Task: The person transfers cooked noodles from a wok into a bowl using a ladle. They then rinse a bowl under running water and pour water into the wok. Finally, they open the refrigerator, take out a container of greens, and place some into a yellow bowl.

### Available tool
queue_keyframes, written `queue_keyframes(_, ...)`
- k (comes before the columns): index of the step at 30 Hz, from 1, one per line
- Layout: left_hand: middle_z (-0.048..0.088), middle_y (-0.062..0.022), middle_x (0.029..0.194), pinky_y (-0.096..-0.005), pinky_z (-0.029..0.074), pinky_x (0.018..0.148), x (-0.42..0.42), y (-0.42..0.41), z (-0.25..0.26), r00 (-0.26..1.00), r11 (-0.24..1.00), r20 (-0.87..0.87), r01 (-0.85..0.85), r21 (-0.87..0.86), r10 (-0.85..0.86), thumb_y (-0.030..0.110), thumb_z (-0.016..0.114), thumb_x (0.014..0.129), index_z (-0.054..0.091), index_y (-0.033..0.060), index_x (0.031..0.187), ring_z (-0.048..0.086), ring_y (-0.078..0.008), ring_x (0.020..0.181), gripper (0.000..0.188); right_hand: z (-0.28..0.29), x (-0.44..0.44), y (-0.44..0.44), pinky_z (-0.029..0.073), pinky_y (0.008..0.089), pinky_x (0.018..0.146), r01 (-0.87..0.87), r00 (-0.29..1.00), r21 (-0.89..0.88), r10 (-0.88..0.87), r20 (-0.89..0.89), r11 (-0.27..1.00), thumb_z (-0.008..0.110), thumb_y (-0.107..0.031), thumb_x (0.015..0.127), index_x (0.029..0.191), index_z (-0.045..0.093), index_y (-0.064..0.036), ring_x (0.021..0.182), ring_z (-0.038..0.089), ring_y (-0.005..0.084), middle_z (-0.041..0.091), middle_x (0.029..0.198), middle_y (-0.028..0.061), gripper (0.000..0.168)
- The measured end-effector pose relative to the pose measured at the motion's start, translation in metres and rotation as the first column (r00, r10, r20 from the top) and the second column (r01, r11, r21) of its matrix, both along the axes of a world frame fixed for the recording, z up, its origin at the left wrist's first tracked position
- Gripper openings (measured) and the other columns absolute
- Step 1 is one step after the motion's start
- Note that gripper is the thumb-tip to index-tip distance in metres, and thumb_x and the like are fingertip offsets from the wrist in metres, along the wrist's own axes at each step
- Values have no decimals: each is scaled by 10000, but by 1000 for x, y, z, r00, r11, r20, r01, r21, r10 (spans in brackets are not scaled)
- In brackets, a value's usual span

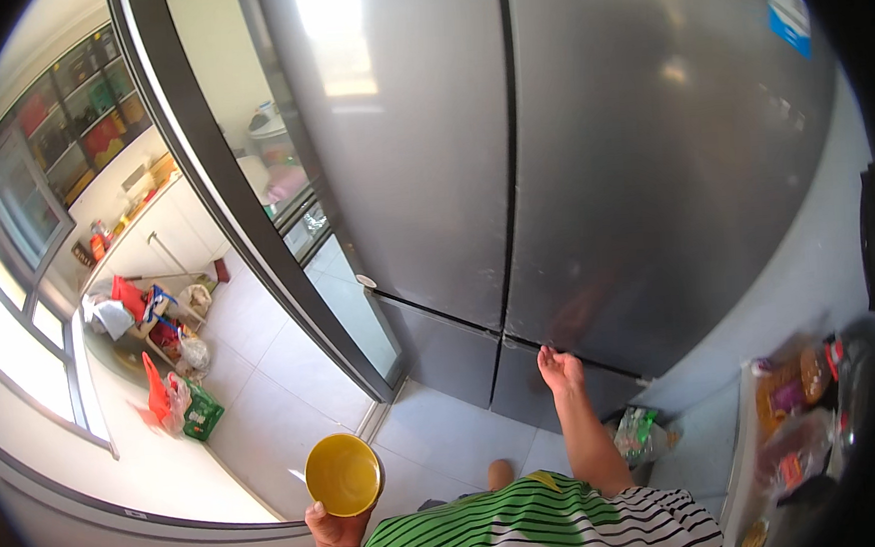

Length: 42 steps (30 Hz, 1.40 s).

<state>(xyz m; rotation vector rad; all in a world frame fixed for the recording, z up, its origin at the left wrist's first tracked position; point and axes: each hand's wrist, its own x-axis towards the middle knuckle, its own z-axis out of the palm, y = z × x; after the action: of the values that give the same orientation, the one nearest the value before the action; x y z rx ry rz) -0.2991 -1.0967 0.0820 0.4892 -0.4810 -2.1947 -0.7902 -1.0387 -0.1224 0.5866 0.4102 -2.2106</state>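
Note:
My left hand (336,528) grips a round yellow bowl (343,475), its thumb at the rim. The bowl's inside faces up toward me and looks bare. Before me stands a tall grey refrigerator (415,154) with two upper doors and lower fronts beneath a dark seam. Palm up, my right hand (561,370) reaches to that seam, with the fingertips at the bottom edge of the upper right door (629,209). Whether the fingers are hooked under the edge cannot be told. Both upper doors look closed.
A dark-framed glass sliding door (253,209) stands left of the refrigerator. Beyond it, a cluttered stool (147,310) and a green bag (202,410) line the wall. To the right are a plastic bag (638,438) on the floor and a shelf (740,435) with packaged goods.

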Motion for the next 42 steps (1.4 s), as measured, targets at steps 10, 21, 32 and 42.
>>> queue_keyframes(10,521,-104,1222,-434,418,950,-22,-91,-25,995,994,-44,87,59,-85,315,717,588,453,72,1269,507,-284,1116,770,-16,-9,-49,463,384,805,121,993,124,-119,-25,985,421,134,694,922,574,-58,881,547,226,587,940,62,335)
queue_keyframes(21,546,-100,1194,-428,423,938,-53,-215,-18,930,928,9,365,73,-366,270,703,579,479,57,1242,524,-289,1087,732,62,60,-48,430,293,763,136,844,-32,-133,-520,990,411,73,489,1238,450,-202,1010,520,143,541,1153,-29,799)
queue_keyframes(32,622,-126,1068,-416,517,828,-170,-249,15,655,658,-83,753,-7,-751,243,699,548,576,21,1121,606,-301,959,627,-27,173,138,473,414,768,461,867,202,-390,-309,864,599,-241,796,1038,525,-103,893,560,231,578,953,83,288)
queue_keyframes(42,585,-103,1178,-405,396,974,-285,-179,62,362,363,-45,932,-17,-931,231,739,516,534,47,1218,538,-283,1095,754,35,280,289,486,448,886,814,571,298,-593,-567,499,588,-419,838,1213,525,-120,1035,571,268,604,1116,95,483)
